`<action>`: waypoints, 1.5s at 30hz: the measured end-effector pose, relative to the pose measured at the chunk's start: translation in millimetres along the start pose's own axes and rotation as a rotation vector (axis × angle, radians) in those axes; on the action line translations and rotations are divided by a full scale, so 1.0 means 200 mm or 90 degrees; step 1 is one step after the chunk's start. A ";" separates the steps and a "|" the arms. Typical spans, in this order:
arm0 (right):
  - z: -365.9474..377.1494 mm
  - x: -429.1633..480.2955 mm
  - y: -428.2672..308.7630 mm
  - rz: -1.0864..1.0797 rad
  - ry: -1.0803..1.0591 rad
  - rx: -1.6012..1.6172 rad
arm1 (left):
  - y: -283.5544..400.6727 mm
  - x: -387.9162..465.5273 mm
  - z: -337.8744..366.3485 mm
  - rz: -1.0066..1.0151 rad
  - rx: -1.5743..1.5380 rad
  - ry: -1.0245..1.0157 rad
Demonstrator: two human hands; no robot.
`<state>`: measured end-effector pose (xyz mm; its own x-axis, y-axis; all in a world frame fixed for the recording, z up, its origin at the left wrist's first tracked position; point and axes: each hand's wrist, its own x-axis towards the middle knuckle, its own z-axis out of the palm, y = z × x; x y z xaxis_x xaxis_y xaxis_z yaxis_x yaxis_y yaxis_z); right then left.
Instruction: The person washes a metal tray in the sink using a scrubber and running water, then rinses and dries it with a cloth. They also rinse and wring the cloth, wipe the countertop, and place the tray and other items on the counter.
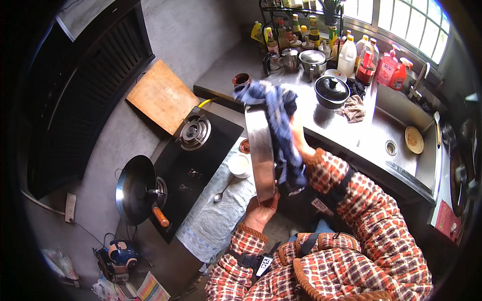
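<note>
A shallow stainless-steel basin or pan [260, 154] is tilted up on edge in front of me, its side wall facing left. My left hand [263, 210] grips its lower rim. Against its right side, my right hand [298, 137] holds a dark blue patterned cloth [280, 113], which drapes over the upper rim and hangs down. The cloth is blurred and covers most of the right fingers. Below and left, a light blue towel [216, 222] carries a white bowl or cup [239, 165], a metal spoon [218, 196] and a small brown lid [244, 146].
Left stands a black gas stove [180, 165] with a wok [135, 192]; a wooden cutting board [163, 96] leans behind. A black lidded pot [331, 91], brown cup [241, 79] and crumpled rag [354, 109] sit on the steel counter. The sink [399, 128] at right holds a plate [414, 139].
</note>
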<state>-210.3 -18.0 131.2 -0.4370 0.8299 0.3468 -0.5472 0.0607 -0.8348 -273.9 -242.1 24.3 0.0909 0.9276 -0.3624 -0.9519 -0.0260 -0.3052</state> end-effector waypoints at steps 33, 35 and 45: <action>-0.18 -0.38 0.28 0.471 -0.279 0.097 | 0.66 0.11 0.27 0.666 0.386 0.247; -0.31 -0.36 0.24 0.473 -0.219 0.105 | 0.66 0.06 0.32 0.705 0.479 0.257; -1.40 -0.57 0.13 0.417 0.357 0.101 | 0.61 -0.03 0.20 0.627 0.634 0.417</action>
<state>25.1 45.0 -49.4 -0.3058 0.8235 -0.4778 -0.4202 -0.5671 -0.7084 -402.9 -236.5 23.9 -0.8138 0.3661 -0.4514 -0.4890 -0.0116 0.8722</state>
